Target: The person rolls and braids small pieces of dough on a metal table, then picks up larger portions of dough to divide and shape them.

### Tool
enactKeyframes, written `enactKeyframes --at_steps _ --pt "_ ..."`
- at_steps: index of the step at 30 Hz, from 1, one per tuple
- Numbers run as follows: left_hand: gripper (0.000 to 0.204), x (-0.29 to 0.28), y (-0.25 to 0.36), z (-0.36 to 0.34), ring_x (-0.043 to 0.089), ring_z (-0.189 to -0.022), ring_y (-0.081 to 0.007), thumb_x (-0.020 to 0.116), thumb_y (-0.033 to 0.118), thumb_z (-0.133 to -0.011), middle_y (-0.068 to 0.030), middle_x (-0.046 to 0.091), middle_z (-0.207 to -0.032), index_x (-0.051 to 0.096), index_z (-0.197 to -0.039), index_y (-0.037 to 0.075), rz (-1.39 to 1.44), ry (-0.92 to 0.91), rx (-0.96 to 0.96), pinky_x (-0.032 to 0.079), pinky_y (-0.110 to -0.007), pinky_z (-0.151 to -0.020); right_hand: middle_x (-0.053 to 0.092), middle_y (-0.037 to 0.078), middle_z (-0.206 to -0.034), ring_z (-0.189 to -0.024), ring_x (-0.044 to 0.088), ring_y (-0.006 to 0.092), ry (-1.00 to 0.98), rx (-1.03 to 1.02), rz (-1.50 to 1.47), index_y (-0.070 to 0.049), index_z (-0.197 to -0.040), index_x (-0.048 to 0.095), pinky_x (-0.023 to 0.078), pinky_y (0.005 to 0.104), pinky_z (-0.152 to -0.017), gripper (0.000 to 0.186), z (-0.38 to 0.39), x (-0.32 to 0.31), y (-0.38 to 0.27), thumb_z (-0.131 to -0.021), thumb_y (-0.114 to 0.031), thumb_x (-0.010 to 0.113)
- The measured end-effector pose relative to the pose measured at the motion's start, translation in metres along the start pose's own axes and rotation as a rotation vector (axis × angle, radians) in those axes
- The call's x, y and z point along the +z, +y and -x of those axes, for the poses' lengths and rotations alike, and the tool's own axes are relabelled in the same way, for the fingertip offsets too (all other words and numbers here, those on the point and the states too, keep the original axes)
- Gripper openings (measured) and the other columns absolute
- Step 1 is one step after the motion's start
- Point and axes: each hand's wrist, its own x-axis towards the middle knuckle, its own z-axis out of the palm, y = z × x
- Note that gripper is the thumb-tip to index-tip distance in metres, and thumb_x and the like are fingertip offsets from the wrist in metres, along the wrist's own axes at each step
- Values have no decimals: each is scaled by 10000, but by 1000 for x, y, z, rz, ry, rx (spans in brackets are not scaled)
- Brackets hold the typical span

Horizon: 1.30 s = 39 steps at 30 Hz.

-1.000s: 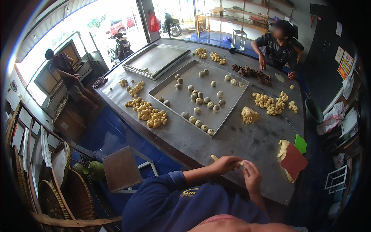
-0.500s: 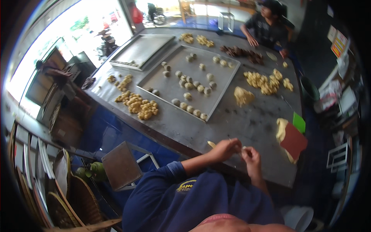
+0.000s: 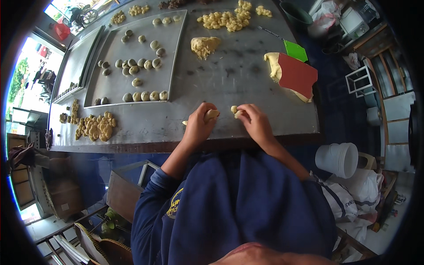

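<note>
At the near edge of the table, my left hand (image 3: 201,124) is closed round a pale piece of dough (image 3: 211,115). A pale dough tip (image 3: 184,123) shows at its left side; whether it belongs to the same piece I cannot tell. A short gap to the right, my right hand (image 3: 256,123) pinches a small bit of dough (image 3: 239,114) between thumb and fingers. Another small dough bit (image 3: 234,108) touches it at the fingertips. Beyond my hands, a metal tray (image 3: 154,83) carries several round dough balls (image 3: 145,96), some in a row along its near edge.
A rough dough lump (image 3: 205,46) sits right of the tray, with a yellow dough pile (image 3: 225,20) behind it. More dough pieces (image 3: 95,127) lie at left. A red sheet (image 3: 298,77) covers dough (image 3: 274,66) beside a green scraper (image 3: 295,51). A white bucket (image 3: 338,160) stands below, right.
My view has turned down and to the right, and the co-worker has left it. My hands, close together before, are now apart, with dough showing in each.
</note>
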Motion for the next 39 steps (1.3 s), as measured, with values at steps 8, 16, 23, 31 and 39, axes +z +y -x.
enactKeyframes --at_steps 8,16,23,31,39 --pt "407 -2 5 -2 628 -764 -134 622 78 -923 -84 697 -899 522 -1316 49 214 -262 -231 495 -284 -728 687 79 -1003 -916 650 267 46 -277 137 -49 -1096 683 528 373 -785 322 -9 5 -14 -785 -97 754" --pt "290 7 -2 -2 601 -763 -95 586 57 -952 -63 672 -852 513 -1232 35 534 -266 -195 492 -266 -704 698 77 -898 -785 681 202 -43 -185 -59 -35 -977 694 537 307 -726 178 -8 7 -27 -809 -63 747" --pt "104 14 9 -2 656 -800 -269 626 56 -892 -145 658 -828 607 -992 31 3 34 75 505 -360 -722 662 68 -874 -736 596 88 -226 418 -1059 0 -997 587 489 230 -661 118 2 -5 -23 -943 -94 635" --pt "216 13 -15 0 657 -827 -343 696 100 -832 -170 652 -880 576 -1005 54 31 111 5 513 -399 -728 615 130 -972 -866 620 325 -2 -135 -6 -59 -958 695 499 392 -762 122 12 4 4 -839 -84 713" --pt "325 -6 6 4 689 -902 -270 608 82 -921 -161 698 -985 582 -1243 52 30 -227 34 524 -359 -775 648 111 -1018 -908 628 316 -3 -250 101 -60 -1028 680 502 417 -785 267 4 0 -33 -768 -34 737"
